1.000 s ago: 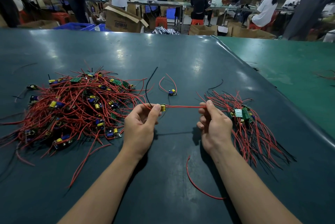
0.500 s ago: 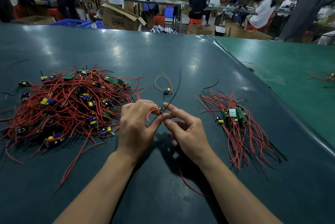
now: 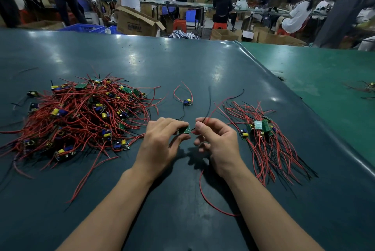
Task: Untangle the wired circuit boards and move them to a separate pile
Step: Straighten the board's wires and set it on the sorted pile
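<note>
We've pulled apart again: left hand (image 3: 162, 139) pinches the circuit board (image 3: 186, 129), right hand (image 3: 218, 139) clamps its wires (image 3: 209, 112), nearly freed for the sorted pile (image 3: 263, 131).

Legible text: one item only. Open cardboard box (image 3: 135, 21) on the floor beyond my bench's far edge carries a dark printed brand word on its side; it appears upside down, letters too soft to spell. The circuit boards show no readable markings.
</note>
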Demonstrator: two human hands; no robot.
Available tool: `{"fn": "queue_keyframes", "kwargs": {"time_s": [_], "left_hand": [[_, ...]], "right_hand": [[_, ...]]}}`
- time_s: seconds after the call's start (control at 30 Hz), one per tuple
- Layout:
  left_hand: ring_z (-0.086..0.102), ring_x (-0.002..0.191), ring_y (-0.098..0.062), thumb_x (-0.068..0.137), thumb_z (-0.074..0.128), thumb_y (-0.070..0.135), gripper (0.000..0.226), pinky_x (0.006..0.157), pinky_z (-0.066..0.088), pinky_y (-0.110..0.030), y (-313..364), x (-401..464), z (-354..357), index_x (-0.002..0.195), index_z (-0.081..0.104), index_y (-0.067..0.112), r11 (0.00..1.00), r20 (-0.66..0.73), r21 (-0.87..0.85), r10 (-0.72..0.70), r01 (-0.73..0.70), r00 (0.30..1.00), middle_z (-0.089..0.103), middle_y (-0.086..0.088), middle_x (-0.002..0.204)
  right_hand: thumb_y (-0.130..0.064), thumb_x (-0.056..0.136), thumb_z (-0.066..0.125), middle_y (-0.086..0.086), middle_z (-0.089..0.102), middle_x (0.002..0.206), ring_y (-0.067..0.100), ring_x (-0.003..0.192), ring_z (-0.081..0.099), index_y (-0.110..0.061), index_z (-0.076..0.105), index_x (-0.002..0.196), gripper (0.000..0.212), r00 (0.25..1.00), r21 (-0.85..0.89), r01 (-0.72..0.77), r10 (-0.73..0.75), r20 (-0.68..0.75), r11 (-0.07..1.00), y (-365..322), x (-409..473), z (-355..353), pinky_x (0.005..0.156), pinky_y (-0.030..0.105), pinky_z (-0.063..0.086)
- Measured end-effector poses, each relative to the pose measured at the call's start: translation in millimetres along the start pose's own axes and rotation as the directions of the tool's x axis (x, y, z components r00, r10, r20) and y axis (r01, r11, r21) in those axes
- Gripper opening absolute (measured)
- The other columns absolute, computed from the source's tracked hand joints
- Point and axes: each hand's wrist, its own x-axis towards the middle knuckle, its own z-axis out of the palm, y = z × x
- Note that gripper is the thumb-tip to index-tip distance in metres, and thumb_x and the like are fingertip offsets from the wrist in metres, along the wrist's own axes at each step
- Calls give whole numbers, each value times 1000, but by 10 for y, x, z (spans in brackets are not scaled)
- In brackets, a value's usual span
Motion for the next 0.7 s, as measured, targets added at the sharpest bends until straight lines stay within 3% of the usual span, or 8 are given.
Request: {"fn": "queue_keyframes", "kwargs": {"time_s": [0.17,0.3,0.4,0.5,0.7], "left_hand": [[61,80,-23,80,76,9,22,77,43,-40,17,3,39,101,71,4,999,-57,25,-25,27,998,69,-4,93],[62,81,-23,79,78,1,24,73,52,-44,-7,9,28,102,71,2,999,-105,-19,-38,36,994,67,-6,93],[62,79,-21,79,78,-2,23,74,54,-38,-30,20,-2,102,71,0,998,-178,-62,-43,32,983,67,-7,94],[65,84,-22,78,78,-3,23,76,55,-38,-58,12,-30,100,73,1,999,-182,-48,-6,-3,983,69,-8,98],[67,86,-27,78,79,-4,21,74,55,-44,-70,9,-22,97,74,1,997,-116,-5,79,-80,990,71,-9,98]], "right_hand": [[-9,90,67,10,71,72,15,50,61,-9,64,79,11,998,82,3,3,-68,997,-9,27,-1,39,20,43],[-18,101,51,10,70,67,16,47,62,-8,53,85,19,996,163,-33,46,-80,986,-13,83,19,37,20,44],[-27,98,55,7,71,76,14,53,63,-9,59,93,20,998,53,-57,57,12,997,-7,74,33,39,22,46],[-19,93,64,3,71,76,11,55,60,-12,68,94,8,988,-117,-25,42,150,993,18,38,64,41,20,43],[-15,94,62,5,66,65,13,45,50,-10,68,80,16,995,-119,-2,14,97,993,6,41,76,38,19,37]]}}
